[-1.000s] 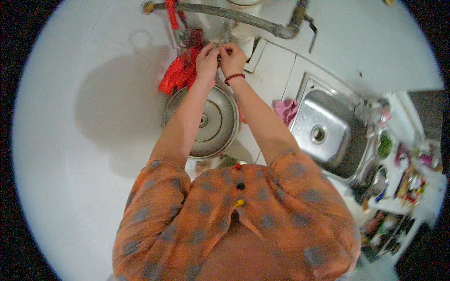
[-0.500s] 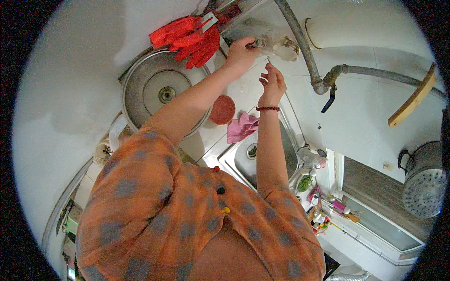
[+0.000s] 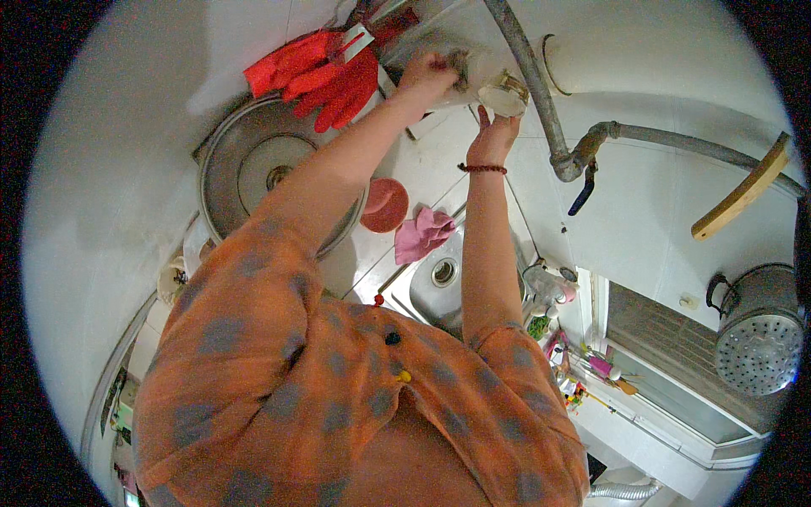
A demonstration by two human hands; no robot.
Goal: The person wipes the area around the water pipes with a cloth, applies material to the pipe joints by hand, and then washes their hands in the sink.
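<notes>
Both arms reach up toward the wall at the top of the head view. My left hand [image 3: 427, 74] is closed, its fingertips against a small grey, blurry object [image 3: 459, 69] that I cannot name. Just to its right, my right hand [image 3: 495, 139], with a dark red bead bracelet [image 3: 483, 168] at the wrist, is raised to an off-white round piece [image 3: 503, 100] on the wall. The thumb points up beside that piece. The other fingertips are hidden at its lower edge, so their grip does not show.
Red gloves [image 3: 317, 76] hang left of my left hand, above a big round metal lid or basin [image 3: 232, 169]. A pink cloth [image 3: 424, 235] lies by the sink [image 3: 414, 291], near a red round dish [image 3: 387, 205]. A grey pipe [image 3: 541, 93] with a valve runs close on the right.
My right hand has risen to the round piece; earlier it pinched something small and thin below it. My left hand has shifted slightly up and left. The whole view has tilted a little.
</notes>
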